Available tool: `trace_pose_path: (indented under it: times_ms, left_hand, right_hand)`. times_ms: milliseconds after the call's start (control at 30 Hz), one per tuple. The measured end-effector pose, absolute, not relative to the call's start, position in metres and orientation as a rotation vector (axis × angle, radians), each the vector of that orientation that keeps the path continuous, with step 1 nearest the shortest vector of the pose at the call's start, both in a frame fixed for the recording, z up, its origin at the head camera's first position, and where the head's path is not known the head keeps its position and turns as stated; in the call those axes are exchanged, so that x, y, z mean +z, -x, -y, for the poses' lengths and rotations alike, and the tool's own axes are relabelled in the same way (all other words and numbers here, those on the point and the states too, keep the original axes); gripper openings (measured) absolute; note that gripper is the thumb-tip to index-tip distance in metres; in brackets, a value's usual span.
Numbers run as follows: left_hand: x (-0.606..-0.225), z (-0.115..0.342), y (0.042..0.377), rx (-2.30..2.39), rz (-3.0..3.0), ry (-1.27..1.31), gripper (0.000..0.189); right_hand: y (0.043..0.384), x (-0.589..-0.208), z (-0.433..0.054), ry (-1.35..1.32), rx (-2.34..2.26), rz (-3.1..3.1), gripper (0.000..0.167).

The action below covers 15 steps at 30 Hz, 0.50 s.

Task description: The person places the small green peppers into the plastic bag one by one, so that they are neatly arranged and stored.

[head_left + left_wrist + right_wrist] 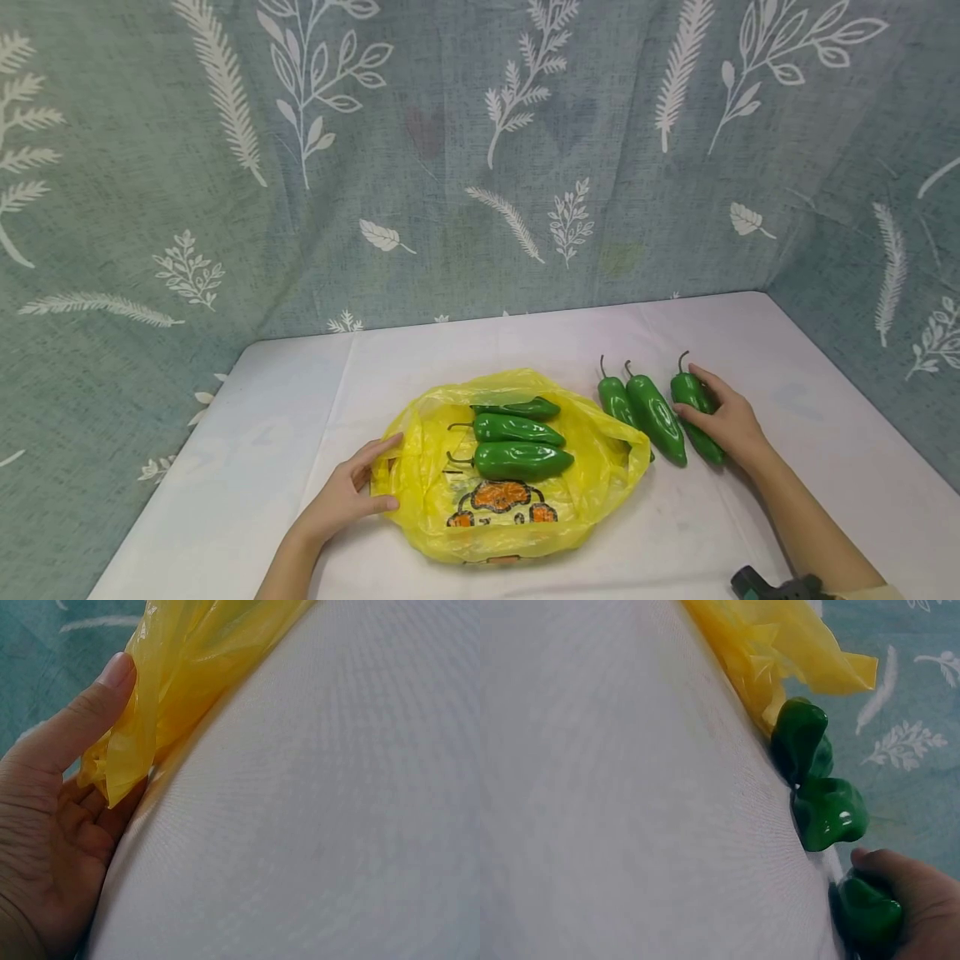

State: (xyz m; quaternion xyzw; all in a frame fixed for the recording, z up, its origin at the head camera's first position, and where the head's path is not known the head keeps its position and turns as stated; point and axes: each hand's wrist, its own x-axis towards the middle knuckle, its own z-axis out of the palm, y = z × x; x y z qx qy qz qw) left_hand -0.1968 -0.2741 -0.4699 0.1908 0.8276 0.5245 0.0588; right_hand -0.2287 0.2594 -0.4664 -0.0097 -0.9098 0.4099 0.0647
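A yellow plastic bag [600, 512] lies open on the table, its mouth spread wide. Several green chili peppers rest inside, among them a front pepper [525, 461] and one [517, 428] behind it. My left hand [348, 493] holds the bag's left end, the thumb on one side of the bunched film [139, 742] and the fingers on the other. To the right of the bag, my right hand [727, 421] grips the outermost green chili pepper [690, 390] between thumb and fingers. Two more peppers, a middle one [656, 417] and a left one [613, 398], lie beside it.
The white-covered table [292, 400] ends at a blue-green curtain [450, 208] with white leaf prints, behind and at the sides. A dark strap-like object [776, 586] shows near the right forearm. The bag's right end [637, 450] overlaps the left loose pepper.
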Motion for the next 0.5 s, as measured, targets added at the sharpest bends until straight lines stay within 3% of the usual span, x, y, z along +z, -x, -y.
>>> trace_pose_path:
  times_ms: [500]
  left_hand:
    - [-0.4699,0.2731,0.1961,1.566,-2.51,-0.526,0.075]
  right_hand:
    - [0.2277,-0.4644,-0.2617,0.158,1.234,2.789,0.081]
